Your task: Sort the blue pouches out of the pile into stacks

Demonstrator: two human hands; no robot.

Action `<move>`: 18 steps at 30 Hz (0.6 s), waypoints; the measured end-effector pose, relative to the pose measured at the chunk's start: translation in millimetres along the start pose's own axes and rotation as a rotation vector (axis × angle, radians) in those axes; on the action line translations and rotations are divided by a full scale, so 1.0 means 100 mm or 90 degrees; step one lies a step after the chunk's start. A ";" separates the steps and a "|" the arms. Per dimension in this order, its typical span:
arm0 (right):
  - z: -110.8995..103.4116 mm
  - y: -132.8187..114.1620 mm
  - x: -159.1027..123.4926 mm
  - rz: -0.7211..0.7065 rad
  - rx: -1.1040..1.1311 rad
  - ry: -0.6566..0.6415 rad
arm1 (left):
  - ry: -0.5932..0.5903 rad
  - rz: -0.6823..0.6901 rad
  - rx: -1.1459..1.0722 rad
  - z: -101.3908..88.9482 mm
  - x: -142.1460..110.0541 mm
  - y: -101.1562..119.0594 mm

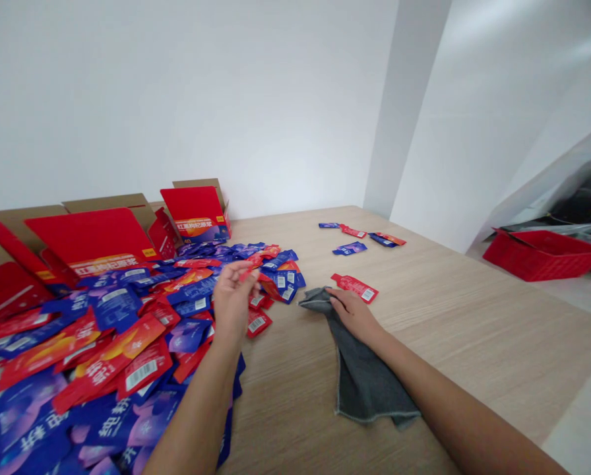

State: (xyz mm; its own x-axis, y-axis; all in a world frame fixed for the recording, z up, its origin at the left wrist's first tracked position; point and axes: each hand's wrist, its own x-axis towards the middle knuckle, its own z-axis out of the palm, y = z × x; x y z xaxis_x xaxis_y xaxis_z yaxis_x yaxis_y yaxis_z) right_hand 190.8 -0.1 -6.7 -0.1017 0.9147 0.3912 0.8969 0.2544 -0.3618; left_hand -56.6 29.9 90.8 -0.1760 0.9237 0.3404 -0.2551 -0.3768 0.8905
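Note:
Between the thumb and fingers of my left hand [233,297] is a red sachet [256,262], held at the right end of the pile. My right hand [355,315] grips the top of a grey cloth [367,379], which hangs down onto the wooden table under my forearm. Just beyond that hand lies a single red sachet [355,287] with a white barcode label. Blue and red sachets [112,369] form a large heap around and left of my left arm. Another red sachet [258,323] rests at the heap's edge.
Open red cardboard boxes [95,241] stand behind the heap, with another red box [196,214] nearer the wall. A few loose sachets [349,248] lie farther back on the table [473,330]. Past the table's right edge is a red plastic basket [537,257].

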 end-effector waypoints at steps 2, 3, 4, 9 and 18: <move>-0.05 0.12 0.05 0.075 -0.056 0.035 | 0.198 0.164 -0.065 -0.13 0.13 0.13; -0.08 0.17 0.07 0.128 -0.104 0.032 | 0.275 0.225 -0.097 -0.19 0.19 0.16; -0.10 0.22 0.09 0.180 -0.150 0.014 | 0.324 0.260 -0.124 -0.23 0.22 0.15; -0.15 0.24 0.12 0.237 -0.282 -0.089 | 0.217 0.168 -0.096 -0.12 0.13 -0.15; -0.38 0.25 0.11 0.251 -0.090 0.071 | -0.091 -0.174 0.054 0.12 -0.14 -0.63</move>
State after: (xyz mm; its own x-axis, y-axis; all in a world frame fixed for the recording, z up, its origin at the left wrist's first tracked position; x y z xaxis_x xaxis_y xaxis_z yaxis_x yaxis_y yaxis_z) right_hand 228.3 4.0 20.6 0.3005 0.8920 0.3375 0.9087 -0.1604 -0.3853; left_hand -27.0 42.0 33.4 0.0251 0.9926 0.1185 -0.1928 -0.1115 0.9749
